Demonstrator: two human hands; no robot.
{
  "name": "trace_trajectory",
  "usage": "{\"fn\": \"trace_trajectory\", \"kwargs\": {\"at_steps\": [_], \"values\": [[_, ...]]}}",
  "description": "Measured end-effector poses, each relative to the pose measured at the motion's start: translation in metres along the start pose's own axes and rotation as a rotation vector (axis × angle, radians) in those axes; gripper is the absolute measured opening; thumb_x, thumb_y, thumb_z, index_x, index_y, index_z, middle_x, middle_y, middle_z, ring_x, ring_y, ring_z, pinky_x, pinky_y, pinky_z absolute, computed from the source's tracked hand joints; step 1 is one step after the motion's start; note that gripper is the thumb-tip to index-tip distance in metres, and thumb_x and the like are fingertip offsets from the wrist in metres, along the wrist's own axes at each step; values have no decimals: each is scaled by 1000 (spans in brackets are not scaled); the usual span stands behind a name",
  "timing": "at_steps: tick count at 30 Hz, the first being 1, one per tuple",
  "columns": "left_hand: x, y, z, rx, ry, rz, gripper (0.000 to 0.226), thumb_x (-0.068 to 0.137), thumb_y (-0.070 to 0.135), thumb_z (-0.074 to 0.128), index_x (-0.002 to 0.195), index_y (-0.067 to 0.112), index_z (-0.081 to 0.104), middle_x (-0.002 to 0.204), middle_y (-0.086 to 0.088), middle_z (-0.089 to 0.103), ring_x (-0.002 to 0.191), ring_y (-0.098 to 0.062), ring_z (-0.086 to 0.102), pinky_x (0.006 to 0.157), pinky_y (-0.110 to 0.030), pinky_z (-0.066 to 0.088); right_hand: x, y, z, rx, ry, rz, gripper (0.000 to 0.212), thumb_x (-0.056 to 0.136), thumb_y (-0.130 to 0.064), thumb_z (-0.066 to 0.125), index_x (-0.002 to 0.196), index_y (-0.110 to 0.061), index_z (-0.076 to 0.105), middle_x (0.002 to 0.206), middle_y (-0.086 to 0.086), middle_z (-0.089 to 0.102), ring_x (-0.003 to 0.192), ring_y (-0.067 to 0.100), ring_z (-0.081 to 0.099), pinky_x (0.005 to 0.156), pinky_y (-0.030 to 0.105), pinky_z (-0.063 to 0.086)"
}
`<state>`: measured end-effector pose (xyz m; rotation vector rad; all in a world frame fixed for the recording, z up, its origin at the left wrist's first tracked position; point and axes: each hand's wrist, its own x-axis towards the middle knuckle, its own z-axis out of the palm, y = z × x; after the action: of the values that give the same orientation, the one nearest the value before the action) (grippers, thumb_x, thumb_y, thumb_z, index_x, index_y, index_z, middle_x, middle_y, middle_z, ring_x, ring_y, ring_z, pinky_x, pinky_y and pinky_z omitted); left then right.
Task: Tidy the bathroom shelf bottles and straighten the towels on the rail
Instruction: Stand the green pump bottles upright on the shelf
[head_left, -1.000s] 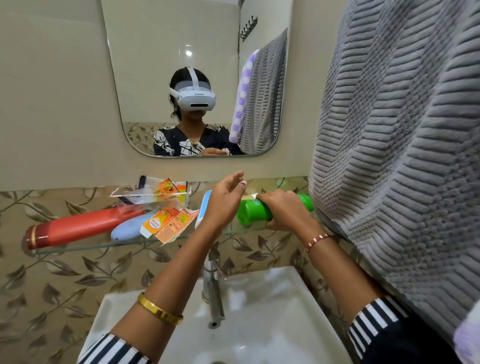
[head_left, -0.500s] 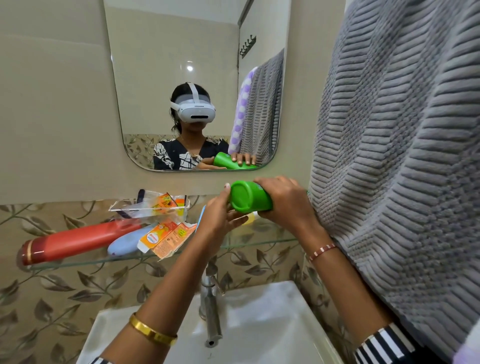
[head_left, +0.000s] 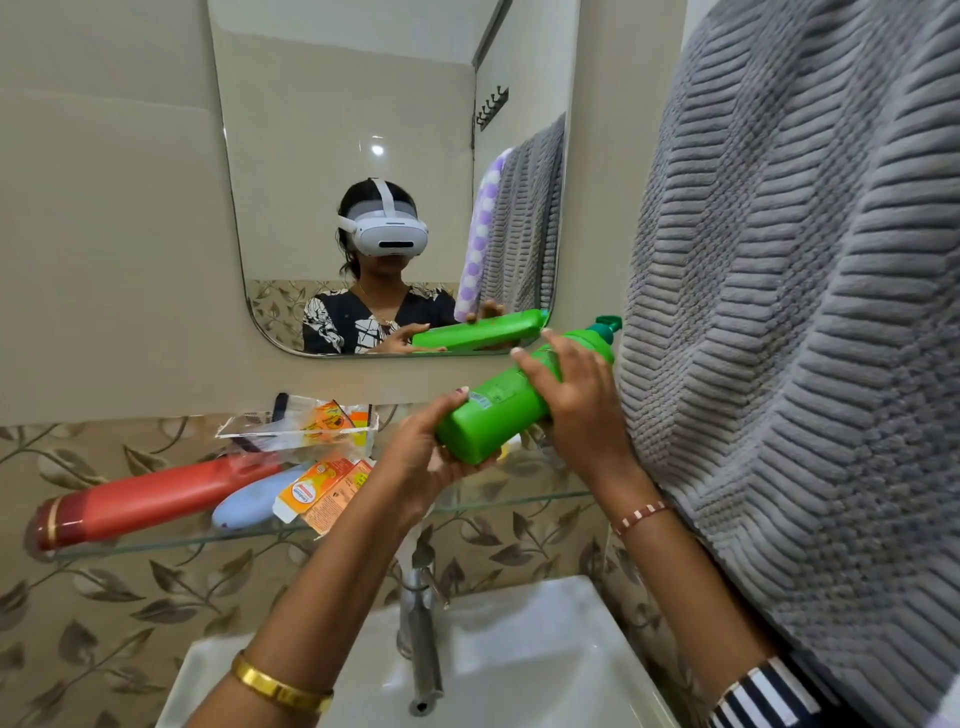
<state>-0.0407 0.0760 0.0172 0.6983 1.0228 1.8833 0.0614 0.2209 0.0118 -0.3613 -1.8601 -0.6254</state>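
Note:
A green pump bottle (head_left: 498, 410) is held tilted above the glass shelf (head_left: 540, 499), its pump nozzle pointing up to the right. My left hand (head_left: 421, 457) cups its base from below. My right hand (head_left: 576, 405) grips its upper body. On the shelf lie a red bottle (head_left: 150, 499) on its side, a pale blue bottle (head_left: 254, 501), orange cartons (head_left: 322, 491) and a clear torn wrapper (head_left: 296, 426). A grey ribbed towel (head_left: 805, 312) hangs at the right, close to my right forearm.
A mirror (head_left: 363, 130) hangs above the shelf and reflects the person, the bottle and a purple dotted towel. Below the shelf are a chrome tap (head_left: 421, 644) and a white basin (head_left: 519, 654). Leaf-patterned tiles line the wall.
The green bottle lay on the shelf a second ago. Both hands have lifted it and tilted it, and my left hand has moved under its base.

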Motion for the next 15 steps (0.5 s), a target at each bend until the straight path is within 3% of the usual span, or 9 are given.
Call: {"fn": "trace_trajectory", "kwargs": {"at_steps": [4,7,9,12,14,15], "values": [[-4,-6,-2,-166,-22,-81,20,89,24,48,98,7,53,98,-17,58,82,-31,56,46,-26,55,-6,5,-2,199,31,221,61,64,0,72,122,-10,56,124,29,50,117,32,37,103,45,30],[-4,-8,-2,-321,-31,-139,24,88,26,46,90,5,56,78,-19,66,67,-33,61,44,-25,54,-7,-4,0,378,93,437,67,67,3,69,130,-6,47,132,29,43,125,31,37,108,33,29],[-2,-8,-4,-418,-41,-170,28,86,27,47,92,1,57,69,-22,68,54,-32,64,45,-24,54,-2,-10,2,659,100,680,68,74,-1,68,136,-4,40,127,25,48,118,29,47,103,34,39],[0,-10,-6,-539,-103,-224,39,75,25,52,99,-5,56,79,-25,68,51,-29,63,44,-22,52,18,-19,-8,1200,-47,1014,46,87,-9,59,131,-7,44,107,14,60,99,21,57,84,29,48],[0,-12,-6,-584,-144,-256,44,70,25,53,100,-8,57,90,-25,64,50,-25,60,41,-19,49,27,-21,-9,1589,-189,1108,26,92,-18,51,117,-12,54,97,8,63,90,18,57,75,26,47],[0,-14,-5,-607,-157,-272,45,70,25,52,101,-8,57,93,-24,62,49,-23,59,40,-18,48,30,-20,-7,1733,-270,1083,27,92,-24,51,114,-11,57,102,8,64,94,20,57,78,29,47]]}}
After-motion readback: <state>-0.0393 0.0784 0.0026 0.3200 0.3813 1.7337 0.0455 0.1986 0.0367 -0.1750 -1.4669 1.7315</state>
